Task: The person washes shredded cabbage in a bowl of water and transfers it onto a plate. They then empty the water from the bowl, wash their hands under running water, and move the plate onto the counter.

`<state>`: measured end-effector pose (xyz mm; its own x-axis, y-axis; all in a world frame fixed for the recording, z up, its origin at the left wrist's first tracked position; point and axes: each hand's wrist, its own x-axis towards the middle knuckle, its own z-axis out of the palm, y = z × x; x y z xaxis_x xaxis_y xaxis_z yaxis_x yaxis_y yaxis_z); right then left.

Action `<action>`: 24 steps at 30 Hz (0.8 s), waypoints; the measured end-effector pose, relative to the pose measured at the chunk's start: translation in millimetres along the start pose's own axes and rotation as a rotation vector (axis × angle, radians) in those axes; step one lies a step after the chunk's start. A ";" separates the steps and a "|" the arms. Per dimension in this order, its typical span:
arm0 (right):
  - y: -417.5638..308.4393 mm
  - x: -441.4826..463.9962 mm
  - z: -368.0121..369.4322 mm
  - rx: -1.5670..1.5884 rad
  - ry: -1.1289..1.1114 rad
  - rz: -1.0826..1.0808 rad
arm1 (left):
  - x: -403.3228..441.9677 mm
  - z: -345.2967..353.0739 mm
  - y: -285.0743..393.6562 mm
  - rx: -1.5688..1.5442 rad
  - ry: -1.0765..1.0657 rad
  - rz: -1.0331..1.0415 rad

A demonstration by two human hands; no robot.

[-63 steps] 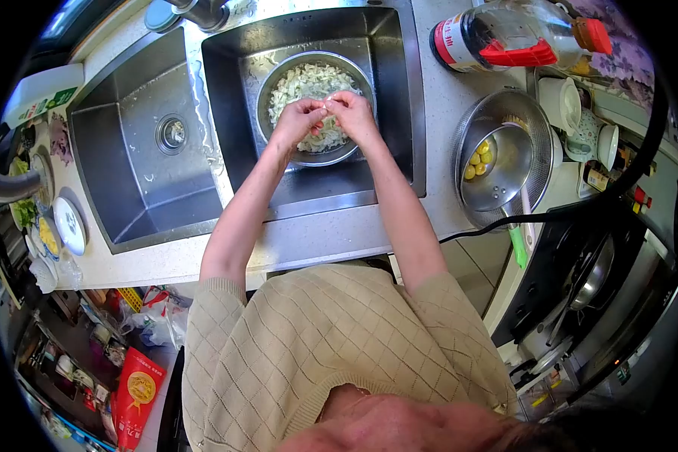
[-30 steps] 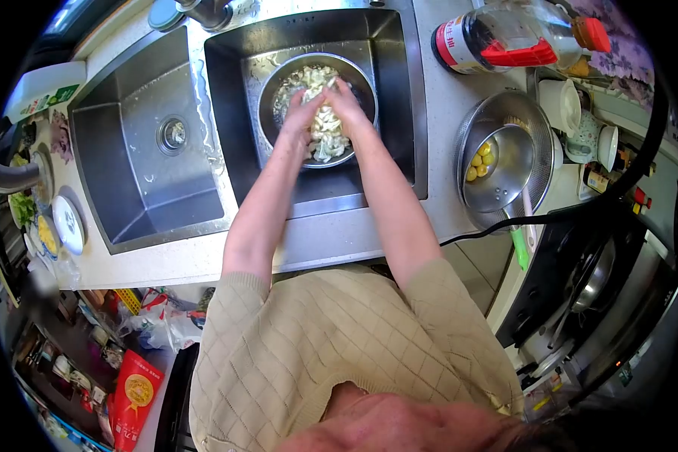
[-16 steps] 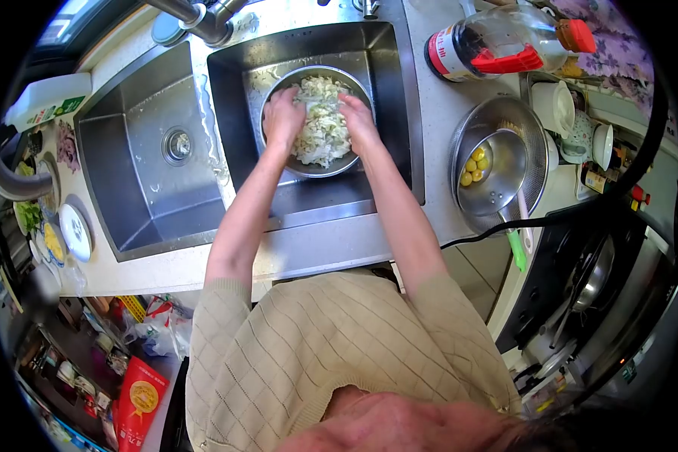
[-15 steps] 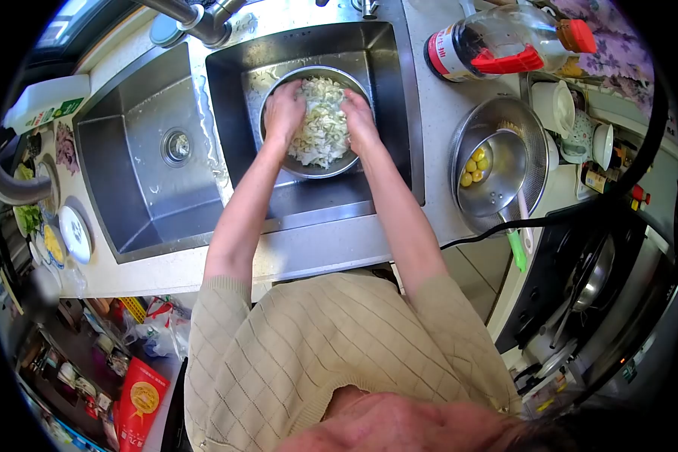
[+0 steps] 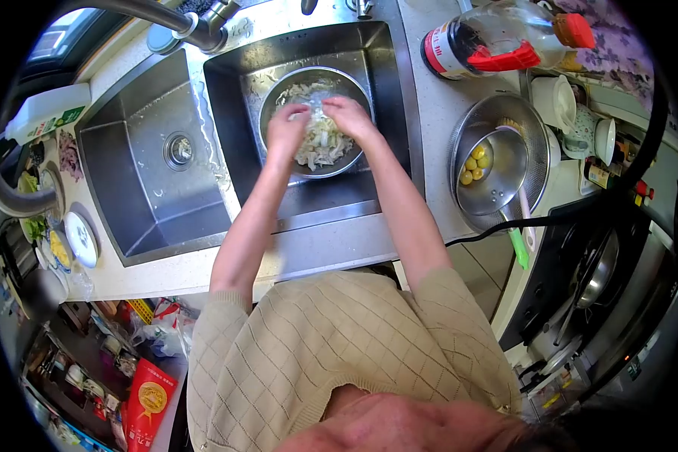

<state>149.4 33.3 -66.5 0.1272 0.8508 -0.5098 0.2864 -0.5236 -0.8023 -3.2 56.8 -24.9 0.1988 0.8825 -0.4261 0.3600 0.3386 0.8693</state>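
A round metal bowl (image 5: 266,102) stands in the right sink basin, holding pale, chopped leafy vegetable (image 5: 325,151) that looks like cabbage, wet and loosely heaped. My left hand (image 5: 288,129) is over the left part of the bowl, its fingers curled inward. From the right, my right hand (image 5: 348,117) reaches in with bent fingers pointing toward the left one. Pale pieces show between the two hands, blurred by motion, and the fingers seem to close around some of them. Parts of the fingertips are hidden.
The left basin (image 5: 139,166) has a drain. To the right sit a strainer (image 5: 539,166) and a smaller metal bowl (image 5: 497,188) with several yellow balls (image 5: 476,162). A large red-capped bottle (image 5: 497,45) lies behind them. A faucet (image 5: 203,30) rises at the back; plates (image 5: 80,239) stand left.
My hands have moved closer together and toward the middle of the bowl. The chopped vegetable has shifted, showing more of the bowl's inside.
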 end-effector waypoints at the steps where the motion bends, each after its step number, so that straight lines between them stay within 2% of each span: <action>1: -12.6 -7.1 -6.3 -0.134 0.055 -0.032 | -1.4 -8.7 -2.7 -0.239 0.055 -0.195; 2: -20.8 -10.6 -11.1 -0.268 0.108 -0.067 | -2.4 -14.1 -5.4 -0.480 0.112 -0.388; 3: -18.2 -9.1 -10.8 -0.316 0.149 -0.047 | -8.5 -19.4 3.7 -0.655 0.027 -0.482; 5: -9.5 -13.5 -0.4 0.076 0.108 0.275 | -10.9 -10.8 7.3 -0.534 0.101 -0.673; 6: -6.0 -14.8 6.0 0.127 0.131 0.323 | -12.0 -1.8 8.9 -0.473 0.135 -0.767; 7: -2.7 -16.1 12.4 0.178 0.156 0.370 | -15.2 6.9 10.9 -0.639 0.129 -0.635; 8: 10.6 -5.7 22.6 0.303 0.140 0.333 | 7.7 27.0 -48.5 -0.682 0.125 -0.417; 9: 29.9 8.3 34.7 0.427 0.120 0.300 | 22.6 36.3 -64.7 -0.588 0.140 -0.401; 10: 10.9 2.2 34.6 0.552 0.101 0.268 | 20.5 40.4 -47.0 -0.493 0.154 -0.386; 11: -5.1 -9.1 23.7 0.508 0.115 0.372 | 13.7 43.2 -30.0 -0.635 0.192 -0.444; 14: -31.5 -27.2 7.0 0.515 0.038 0.408 | 15.7 32.7 -43.0 -0.511 0.115 -0.360; 15: -5.4 -13.8 17.1 0.469 0.089 0.205 | 5.7 28.1 -23.2 -0.434 0.158 -0.342; 18: -5.8 -16.9 11.1 0.120 0.129 -0.373 | -6.0 6.3 -9.9 -0.148 0.022 -0.109; 19: -12.1 -22.0 7.5 0.085 0.075 -0.326 | -5.6 -1.4 -12.9 -0.129 -0.065 -0.157; 22: -41.7 -55.0 0.4 -0.449 0.075 -0.270 | -17.0 -17.5 -10.9 0.523 0.123 0.220; 23: -54.1 -63.5 -4.4 -0.601 -0.076 -0.159 | -18.8 -21.9 -9.7 0.662 0.003 0.339; 24: -49.2 -60.4 0.1 -0.724 -0.084 -0.173 | -22.1 -18.6 -4.3 0.815 -0.079 0.340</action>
<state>127.6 7.8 3.8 -0.0411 0.8968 -0.4406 0.8530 -0.1981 -0.4829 -26.1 41.9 -14.5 0.4652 0.8575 -0.2196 0.8013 -0.3025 0.5161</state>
